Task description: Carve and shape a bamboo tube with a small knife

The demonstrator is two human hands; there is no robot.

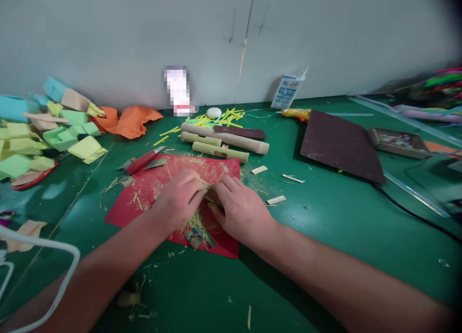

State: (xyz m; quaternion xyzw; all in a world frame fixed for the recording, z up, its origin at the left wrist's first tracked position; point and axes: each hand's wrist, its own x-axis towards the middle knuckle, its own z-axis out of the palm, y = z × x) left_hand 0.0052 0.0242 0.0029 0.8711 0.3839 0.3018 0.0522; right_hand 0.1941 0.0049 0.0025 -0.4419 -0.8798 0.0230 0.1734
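Observation:
My left hand (pixel 179 199) and my right hand (pixel 241 211) meet over a red sheet (pixel 151 188) on the green table. Both are curled, fingers closed round a small pale piece of bamboo (pixel 212 197) held between them; most of it is hidden. Bamboo shavings (pixel 197 222) and small greenish chips (pixel 198 237) lie under the hands. A red-handled knife (pixel 143 160) rests at the sheet's far left corner, apart from both hands.
Bamboo sticks (pixel 224 143) and yellow strips (pixel 216 119) lie beyond the sheet. Folded coloured paper (pixel 54 131) is piled at left, dark sandpaper sheets (pixel 339 145) at right with a black cable (pixel 415 215). A white wire frame (pixel 54 246) sits near left. The wall stands close behind.

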